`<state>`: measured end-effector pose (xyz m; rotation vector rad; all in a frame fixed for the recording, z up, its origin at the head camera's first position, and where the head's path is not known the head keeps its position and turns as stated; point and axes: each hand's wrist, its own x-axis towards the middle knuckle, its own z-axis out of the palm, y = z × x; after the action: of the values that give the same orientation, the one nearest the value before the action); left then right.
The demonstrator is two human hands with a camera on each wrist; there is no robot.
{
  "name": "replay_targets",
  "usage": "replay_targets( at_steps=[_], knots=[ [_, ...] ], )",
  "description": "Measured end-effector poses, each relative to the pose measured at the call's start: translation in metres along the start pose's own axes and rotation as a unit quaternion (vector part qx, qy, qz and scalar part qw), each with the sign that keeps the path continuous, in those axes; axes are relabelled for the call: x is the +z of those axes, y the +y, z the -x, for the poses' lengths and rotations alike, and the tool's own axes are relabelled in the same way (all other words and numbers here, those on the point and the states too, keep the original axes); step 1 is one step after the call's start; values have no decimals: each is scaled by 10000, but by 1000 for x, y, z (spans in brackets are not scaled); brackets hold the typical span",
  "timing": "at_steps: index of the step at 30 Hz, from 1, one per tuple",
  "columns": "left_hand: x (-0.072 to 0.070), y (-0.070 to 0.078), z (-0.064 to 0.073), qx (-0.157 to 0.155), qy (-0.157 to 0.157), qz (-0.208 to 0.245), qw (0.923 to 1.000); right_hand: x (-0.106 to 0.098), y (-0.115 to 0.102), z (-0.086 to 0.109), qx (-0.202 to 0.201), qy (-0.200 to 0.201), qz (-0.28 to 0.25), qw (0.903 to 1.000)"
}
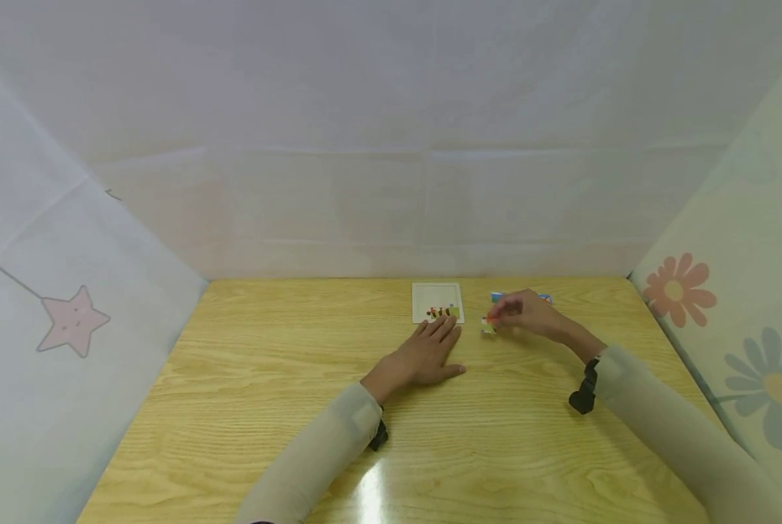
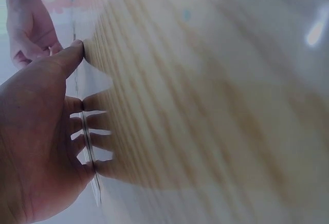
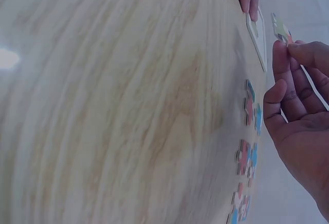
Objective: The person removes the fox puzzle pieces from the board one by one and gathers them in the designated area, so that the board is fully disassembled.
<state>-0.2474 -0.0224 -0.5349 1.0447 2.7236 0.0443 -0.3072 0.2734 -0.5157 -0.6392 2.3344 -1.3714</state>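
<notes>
My right hand [image 1: 528, 314] pinches a small jigsaw puzzle piece [image 1: 488, 327] between thumb and forefinger, above the table. Seen from the right wrist, the piece [image 3: 280, 29] is green with a red part, and the other fingers are loosely bent. A square white puzzle tray [image 1: 429, 295] lies to the left of it, with a strip of joined pieces [image 1: 443, 312] along its near side. My left hand [image 1: 427, 356] rests palm down on the table, fingers spread and straight, its fingertips on the tray's near edge.
More loose puzzle pieces [image 3: 243, 157], red and blue, lie on the wooden table [image 1: 266, 364] beyond and under my right hand. The head view shows them partly hidden by that hand. White cloth walls [image 1: 319, 204] stand around the table's back and sides.
</notes>
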Motion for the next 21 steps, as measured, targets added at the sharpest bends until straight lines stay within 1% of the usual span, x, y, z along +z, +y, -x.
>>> replay_targets(
  at_steps=[5,9,16,21],
  knots=[
    [0,0,0,22,18,-17,10000,-2,6,10,10,29,286,9996],
    [0,0,0,14,46,-31,10000,-4,10,16,9,45,419,9991],
    [0,-1,1,13,46,-15,10000,-6,14,24,60,75,172,9998],
    [2,-1,0,34,67,-16,10000,-6,17,25,121,116,270,9995]
  ],
)
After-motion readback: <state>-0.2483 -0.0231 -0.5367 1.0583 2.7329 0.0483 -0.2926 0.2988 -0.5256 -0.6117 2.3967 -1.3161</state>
